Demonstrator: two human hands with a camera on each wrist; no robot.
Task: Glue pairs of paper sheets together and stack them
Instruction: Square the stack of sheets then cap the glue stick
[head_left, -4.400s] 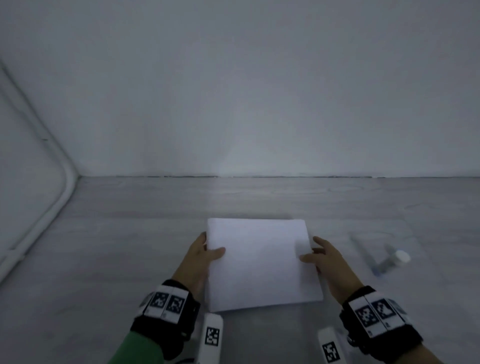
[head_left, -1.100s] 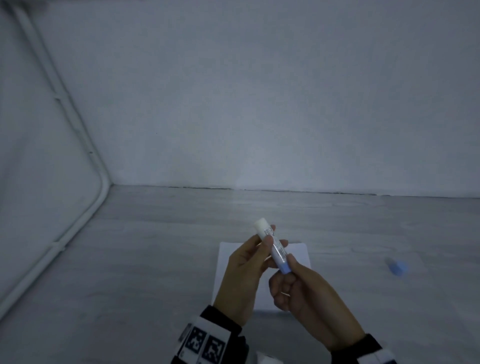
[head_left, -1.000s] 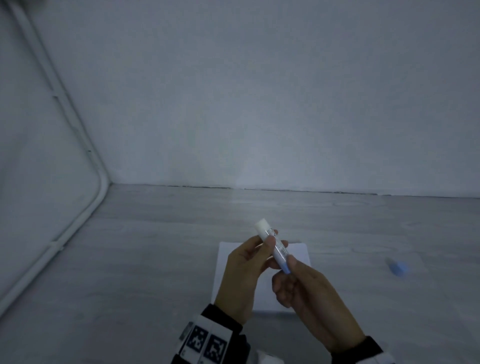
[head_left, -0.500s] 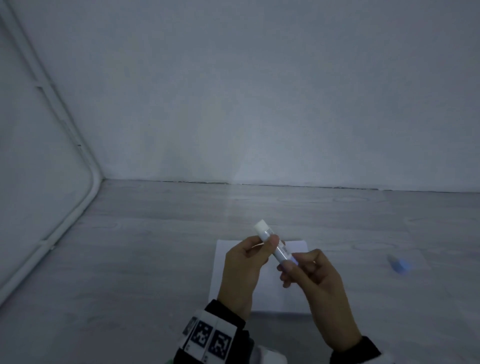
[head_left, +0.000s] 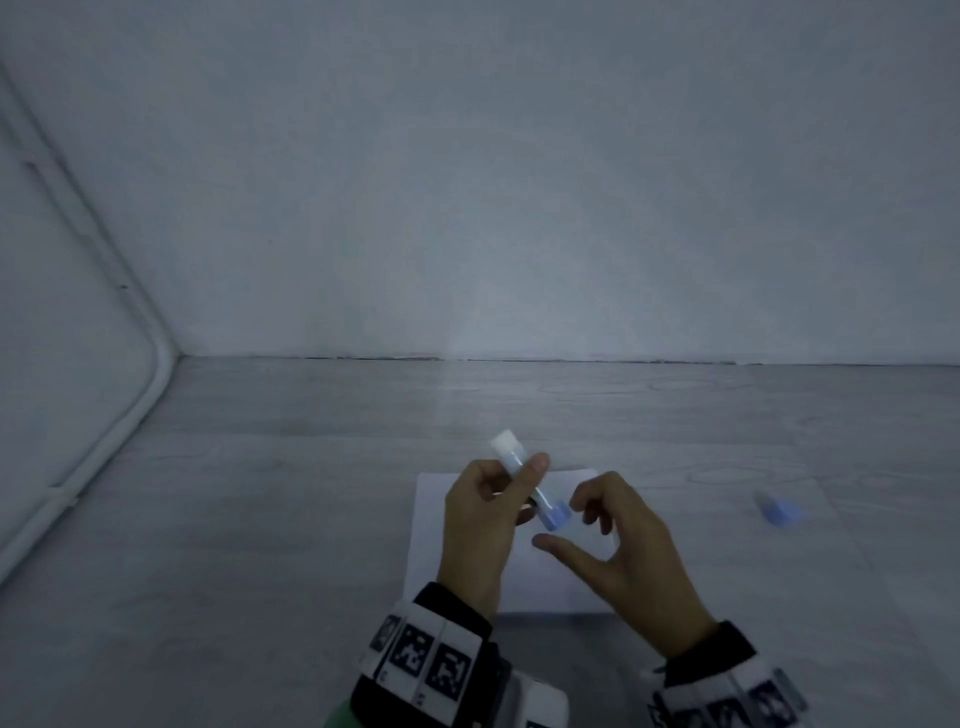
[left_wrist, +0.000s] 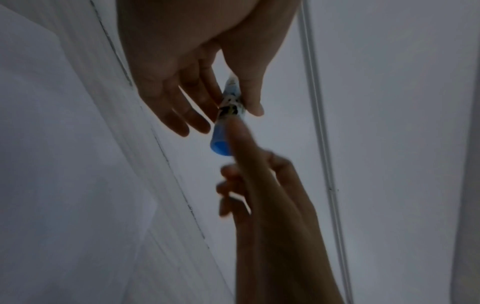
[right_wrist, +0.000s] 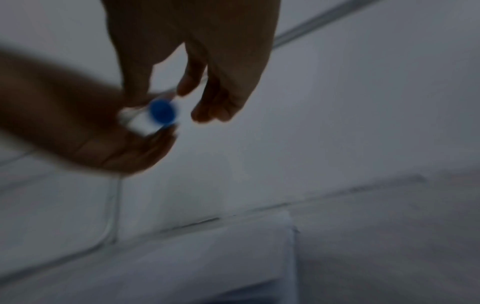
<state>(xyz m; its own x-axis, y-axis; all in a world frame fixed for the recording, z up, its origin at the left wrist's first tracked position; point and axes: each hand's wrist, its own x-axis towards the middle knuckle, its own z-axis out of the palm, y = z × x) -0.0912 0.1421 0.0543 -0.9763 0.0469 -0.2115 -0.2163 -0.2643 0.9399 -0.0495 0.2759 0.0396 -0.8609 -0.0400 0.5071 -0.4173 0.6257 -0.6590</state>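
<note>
My left hand (head_left: 511, 475) grips a glue stick (head_left: 519, 470) above the white paper stack (head_left: 431, 525), its white end tilted up and away and its blue end (head_left: 555, 515) toward me. My right hand (head_left: 560, 525) hovers at that blue end with thumb and fingers spread loosely around it. In the left wrist view one right finger (left_wrist: 241, 144) lies along the blue end (left_wrist: 219, 144). The right wrist view is blurred and shows the blue end (right_wrist: 162, 112) just below my right fingertips (right_wrist: 187, 86). The paper stack (right_wrist: 207, 257) lies flat on the table.
A small blue cap (head_left: 779, 512) lies on the grey table (head_left: 260, 519) to the right of the paper. A wall (head_left: 519, 208) rises behind the table, and a white pipe (head_left: 130, 415) runs along the left side.
Earlier both hands rested on the paper and the stick lay at the right. In the last second my right fingers, which pinched the blue end, have spread apart around it.
</note>
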